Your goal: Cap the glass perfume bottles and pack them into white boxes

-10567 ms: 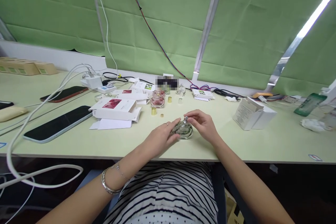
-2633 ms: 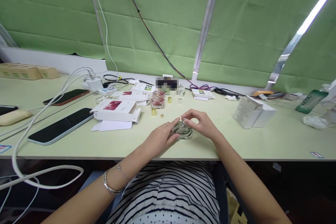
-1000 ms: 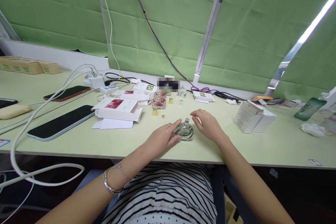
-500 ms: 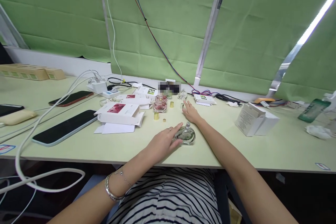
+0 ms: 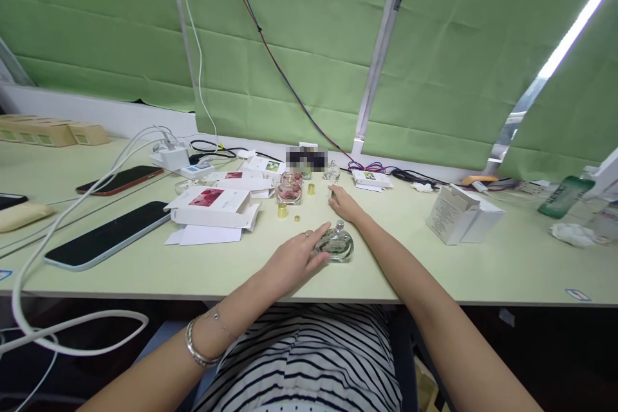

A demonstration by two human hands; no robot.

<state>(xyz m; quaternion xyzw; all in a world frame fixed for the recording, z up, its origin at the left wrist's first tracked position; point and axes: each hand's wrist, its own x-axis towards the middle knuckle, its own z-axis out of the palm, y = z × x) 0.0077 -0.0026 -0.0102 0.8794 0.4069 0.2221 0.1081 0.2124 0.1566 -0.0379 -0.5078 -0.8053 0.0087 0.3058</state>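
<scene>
One clear, oval glass bottle [image 5: 337,247]

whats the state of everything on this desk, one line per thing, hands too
left hand: thumb and fingers around the bottle's left side
glass bottle: silver top bare, no cover over it
right hand: stretched forward, grip unclear
gold caps: off, on the desk
blue-cased phone: screen dark
red-cased phone: screen dark
white box with red picture: end flap open
text-covered white box: flap open
</scene>
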